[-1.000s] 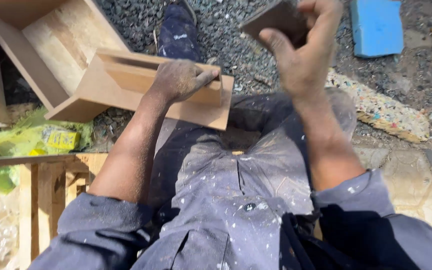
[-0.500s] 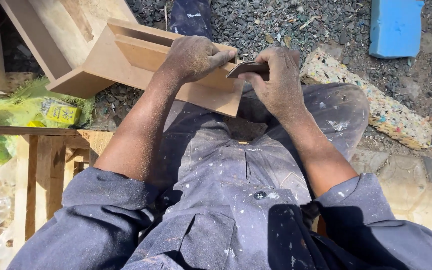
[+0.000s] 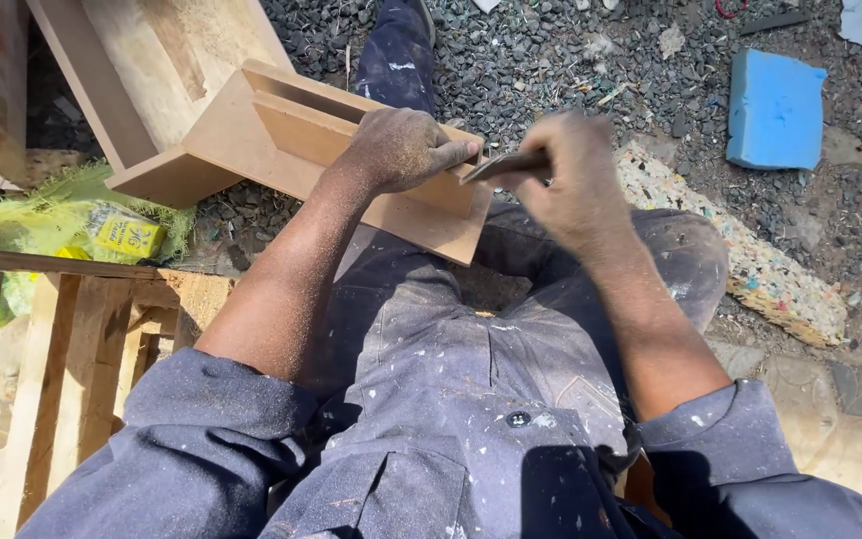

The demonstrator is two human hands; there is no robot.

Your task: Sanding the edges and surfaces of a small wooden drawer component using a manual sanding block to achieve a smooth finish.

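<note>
Left hand (image 3: pixel 403 150) clamped over the top edge of a tan fibreboard piece (image 3: pixel 281 150), fingers wrapped across its raised inner wall, palm pressing down. Right hand (image 3: pixel 576 185) closed on a small dark flat pad (image 3: pixel 511 165), likely a folded abrasive sheet, blurred with motion and meeting the board's near corner just beside the left fingertips. Board resting across the left thigh of dusty grey-blue coveralls (image 3: pixel 471 349), its far end reaching over the gravel ground (image 3: pixel 571 60) toward a larger open wooden box (image 3: pixel 142 60) at upper left. Looks stiff and fairly light for its bulk, an open L- or trough-shaped assembly with sharp square edges; faces dusty and probably slick, so best gripped over an upright wall or along an edge, as now, rather than flat on a face. Corners and glued joints likely the weak spots, prone to chipping if knocked on the stones. Dark pad thin and flexible, pinched along one edge between thumb and fingers, exact finger placement hard to make out through the blur. Blue foam block (image 3: pixel 775 110) well apart at upper right, speckled foam slab (image 3: pixel 750 255) just beside the right knee, yellow-green bag (image 3: pixel 102 230) and slatted wooden frame (image 3: pixel 72 349) to the left.
</note>
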